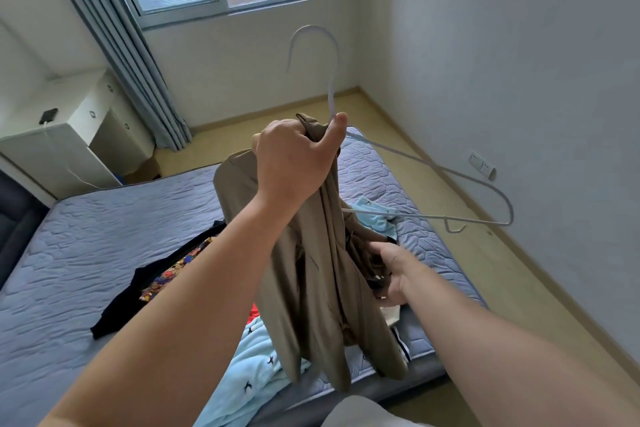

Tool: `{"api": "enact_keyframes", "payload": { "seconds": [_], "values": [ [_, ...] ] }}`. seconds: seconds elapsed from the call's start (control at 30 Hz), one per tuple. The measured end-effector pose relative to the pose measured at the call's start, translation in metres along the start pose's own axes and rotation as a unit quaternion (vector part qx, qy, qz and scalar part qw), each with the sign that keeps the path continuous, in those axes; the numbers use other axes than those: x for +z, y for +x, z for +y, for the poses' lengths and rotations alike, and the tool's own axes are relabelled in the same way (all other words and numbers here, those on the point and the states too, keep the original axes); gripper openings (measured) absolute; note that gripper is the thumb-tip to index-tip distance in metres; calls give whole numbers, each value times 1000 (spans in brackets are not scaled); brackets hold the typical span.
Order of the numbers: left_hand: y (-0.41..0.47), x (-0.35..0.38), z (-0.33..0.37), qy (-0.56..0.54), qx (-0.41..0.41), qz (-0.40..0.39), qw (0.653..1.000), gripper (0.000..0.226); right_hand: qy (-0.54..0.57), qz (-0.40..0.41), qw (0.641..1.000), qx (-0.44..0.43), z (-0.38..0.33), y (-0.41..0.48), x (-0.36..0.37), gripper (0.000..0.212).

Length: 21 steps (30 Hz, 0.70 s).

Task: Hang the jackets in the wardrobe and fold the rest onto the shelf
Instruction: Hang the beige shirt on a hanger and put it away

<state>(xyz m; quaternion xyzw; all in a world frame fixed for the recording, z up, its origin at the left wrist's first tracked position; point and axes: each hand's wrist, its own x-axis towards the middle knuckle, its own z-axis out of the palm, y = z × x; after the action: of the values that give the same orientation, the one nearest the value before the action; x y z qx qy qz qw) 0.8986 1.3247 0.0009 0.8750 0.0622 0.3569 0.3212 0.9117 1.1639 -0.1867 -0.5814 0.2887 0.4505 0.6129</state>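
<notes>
My left hand (294,156) is raised over the bed and grips the collar of a tan jacket (311,288) together with the neck of a white wire hanger (433,170). The hanger's hook points up; its right shoulder sticks out bare to the right. The jacket hangs bunched below my fist. Lower right, my right hand (391,274) reaches into the jacket's folds; its fingertips are hidden in the cloth, where it seems to hold an inner part. On the mattress (104,236) lie a black garment with a colourful print (166,281) and a light blue patterned garment (249,367).
Another light blue piece of clothing (374,218) lies near the bed's right edge. A white desk (79,135) stands by the grey curtain (138,62) under the window. Bare floor runs along the right wall, which has a wall socket (481,165).
</notes>
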Motion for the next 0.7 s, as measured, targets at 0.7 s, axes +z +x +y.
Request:
{"api": "enact_keyframes", "payload": {
  "seconds": [0.7],
  "values": [
    [3, -28, -69, 3, -67, -13, 998, 80, 193, 99, 971, -103, -15, 3, 3, 19]
  ]
}}
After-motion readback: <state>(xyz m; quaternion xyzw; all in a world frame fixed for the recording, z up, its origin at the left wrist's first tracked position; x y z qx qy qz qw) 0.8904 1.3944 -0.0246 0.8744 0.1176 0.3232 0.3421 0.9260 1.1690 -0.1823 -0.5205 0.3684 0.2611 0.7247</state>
